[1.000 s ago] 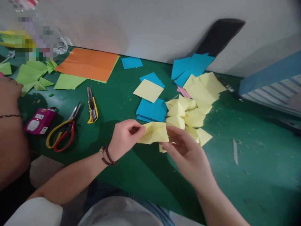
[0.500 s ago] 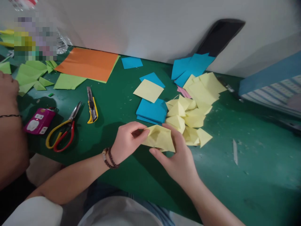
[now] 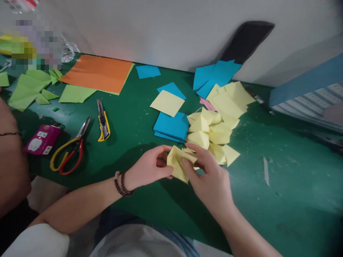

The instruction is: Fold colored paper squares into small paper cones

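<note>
Between my two hands is a pale yellow folded paper (image 3: pixel 178 166), raised over the table edge side of the green table (image 3: pixel 134 121). My left hand (image 3: pixel 151 166) pinches its left edge with thumb and fingers. On the right side, my right hand (image 3: pixel 207 175) grips it, thumb pressed on the front; the fingers behind are partly hidden. Just beyond my right hand lies a heap of folded yellow paper pieces (image 3: pixel 221 134). A stack of blue paper squares (image 3: pixel 171 125) sits behind my hands, with a flat yellow square (image 3: pixel 167 102) overlapping its back.
To the left lie a yellow utility knife (image 3: pixel 103 121), scissors (image 3: pixel 70 150) with yellow and red handles, and a purple power adapter (image 3: pixel 43 139). Orange paper (image 3: pixel 98 73) and green scraps (image 3: pixel 29 87) lie farther back. Another person's arm (image 3: pixel 10 160) rests at left. A loose blade-like strip (image 3: pixel 266 171) is at right.
The yellow paper has turned from lying wide to standing tilted, its folds now opened toward me. My right thumb has moved up onto it. The other person's hand has left view at the left.
</note>
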`<control>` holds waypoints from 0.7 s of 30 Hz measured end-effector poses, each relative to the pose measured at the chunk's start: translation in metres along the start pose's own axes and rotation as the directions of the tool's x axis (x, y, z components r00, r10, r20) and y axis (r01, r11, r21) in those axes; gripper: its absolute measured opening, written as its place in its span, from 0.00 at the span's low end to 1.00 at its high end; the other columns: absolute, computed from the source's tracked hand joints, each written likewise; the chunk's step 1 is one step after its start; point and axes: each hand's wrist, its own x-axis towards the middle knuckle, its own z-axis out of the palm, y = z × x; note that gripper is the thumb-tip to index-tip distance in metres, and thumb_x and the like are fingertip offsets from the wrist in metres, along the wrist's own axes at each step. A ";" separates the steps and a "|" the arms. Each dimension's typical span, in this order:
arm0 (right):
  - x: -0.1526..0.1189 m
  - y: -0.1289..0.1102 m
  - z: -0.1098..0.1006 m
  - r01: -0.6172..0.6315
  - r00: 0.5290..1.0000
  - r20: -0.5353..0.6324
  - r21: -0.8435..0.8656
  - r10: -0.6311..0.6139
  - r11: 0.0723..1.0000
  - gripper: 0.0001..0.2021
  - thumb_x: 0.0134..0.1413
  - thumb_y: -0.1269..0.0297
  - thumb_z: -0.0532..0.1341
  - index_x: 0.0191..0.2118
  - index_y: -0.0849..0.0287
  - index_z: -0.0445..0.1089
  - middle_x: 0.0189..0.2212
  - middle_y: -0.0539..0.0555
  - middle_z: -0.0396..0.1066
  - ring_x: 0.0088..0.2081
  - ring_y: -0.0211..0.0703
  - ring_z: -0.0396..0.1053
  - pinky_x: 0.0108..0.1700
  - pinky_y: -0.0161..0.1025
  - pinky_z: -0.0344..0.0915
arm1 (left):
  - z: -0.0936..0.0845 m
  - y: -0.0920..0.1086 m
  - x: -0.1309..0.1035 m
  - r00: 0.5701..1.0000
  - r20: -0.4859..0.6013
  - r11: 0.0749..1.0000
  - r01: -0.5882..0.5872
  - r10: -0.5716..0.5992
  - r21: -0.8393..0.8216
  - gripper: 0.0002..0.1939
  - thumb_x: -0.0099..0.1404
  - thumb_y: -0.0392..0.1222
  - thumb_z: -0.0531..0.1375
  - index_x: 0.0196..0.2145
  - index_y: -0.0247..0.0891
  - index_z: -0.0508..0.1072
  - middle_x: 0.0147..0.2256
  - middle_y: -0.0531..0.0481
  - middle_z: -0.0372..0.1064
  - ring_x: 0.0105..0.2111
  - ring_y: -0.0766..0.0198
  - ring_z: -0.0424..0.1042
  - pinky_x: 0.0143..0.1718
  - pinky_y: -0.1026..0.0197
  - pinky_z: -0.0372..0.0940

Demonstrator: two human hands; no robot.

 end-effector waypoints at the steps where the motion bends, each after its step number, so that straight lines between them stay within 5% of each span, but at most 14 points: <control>1: 0.000 0.000 0.000 0.016 1.000 0.006 -0.002 -0.016 1.000 0.12 0.58 0.65 0.60 0.48 0.54 0.69 0.33 0.51 0.78 0.28 0.38 0.76 0.22 0.30 0.68 | 0.000 0.001 0.000 1.000 0.001 1.000 0.018 -0.018 -0.022 0.18 0.55 0.30 0.61 0.45 0.36 0.69 0.36 0.49 0.71 0.34 0.64 0.75 0.32 0.64 0.75; 7: 0.001 0.000 -0.001 0.111 0.994 0.018 -0.015 -0.111 0.994 0.10 0.61 0.66 0.58 0.47 0.54 0.70 0.35 0.51 0.77 0.27 0.36 0.74 0.25 0.31 0.70 | 0.002 0.004 0.001 0.999 -0.031 0.997 0.042 -0.044 -0.069 0.16 0.55 0.29 0.61 0.42 0.35 0.70 0.42 0.46 0.71 0.36 0.63 0.75 0.29 0.66 0.75; 14: 0.001 0.004 0.000 0.301 0.951 -0.051 -0.043 -0.303 0.952 0.10 0.57 0.75 0.56 0.41 0.53 0.69 0.44 0.55 0.74 0.44 0.42 0.74 0.41 0.39 0.74 | 0.000 0.000 0.002 0.997 -0.045 0.995 0.059 -0.063 -0.080 0.15 0.51 0.27 0.63 0.39 0.34 0.70 0.37 0.50 0.70 0.34 0.64 0.75 0.29 0.66 0.75; 21: 0.003 -0.001 -0.004 0.301 0.954 0.016 -0.024 -0.301 0.953 0.10 0.56 0.60 0.62 0.43 0.55 0.70 0.42 0.57 0.75 0.42 0.47 0.75 0.41 0.42 0.74 | -0.003 -0.002 0.003 0.998 -0.067 1.000 -0.009 0.008 -0.002 0.17 0.51 0.28 0.64 0.40 0.35 0.71 0.38 0.49 0.72 0.33 0.65 0.75 0.29 0.66 0.73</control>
